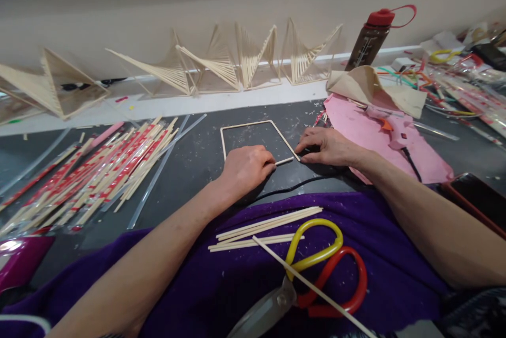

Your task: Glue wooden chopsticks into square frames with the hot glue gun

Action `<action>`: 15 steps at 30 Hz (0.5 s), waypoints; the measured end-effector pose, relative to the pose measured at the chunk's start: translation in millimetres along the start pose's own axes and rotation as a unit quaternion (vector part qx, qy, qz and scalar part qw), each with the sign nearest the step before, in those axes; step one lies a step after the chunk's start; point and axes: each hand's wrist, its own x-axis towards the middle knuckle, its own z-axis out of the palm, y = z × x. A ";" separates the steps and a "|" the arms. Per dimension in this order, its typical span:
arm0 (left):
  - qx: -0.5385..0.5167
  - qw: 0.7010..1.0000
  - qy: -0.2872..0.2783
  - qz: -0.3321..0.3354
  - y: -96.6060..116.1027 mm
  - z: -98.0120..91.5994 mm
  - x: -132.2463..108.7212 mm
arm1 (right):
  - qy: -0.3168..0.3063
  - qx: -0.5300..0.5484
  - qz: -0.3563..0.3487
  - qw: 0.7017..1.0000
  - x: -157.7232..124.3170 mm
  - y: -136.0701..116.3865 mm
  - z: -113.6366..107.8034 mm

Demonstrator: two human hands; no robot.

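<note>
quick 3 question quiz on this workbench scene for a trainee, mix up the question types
1. True or false: the left hand and the right hand both touch the stick frame.
2. Multiple choice: the handles of the scissors are A) yellow and red B) blue and green C) both black.
3. Fill in: the bottle near the wall has a ____ cap.

Key: 1 true; 2 A; 3 red.
</note>
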 end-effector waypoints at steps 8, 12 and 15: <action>-0.006 1.000 -0.008 -0.006 -1.3 -0.4 0.6 | 0.003 0.007 0.011 1.000 -0.2 -4.5 0.9; -0.001 1.000 -0.011 -0.002 -1.6 -0.4 1.5 | -0.006 0.007 0.013 1.000 -1.0 -4.6 -0.5; 0.003 1.000 -0.009 -0.002 -1.6 -0.2 2.0 | -0.003 0.004 0.015 1.000 -1.0 -4.2 0.5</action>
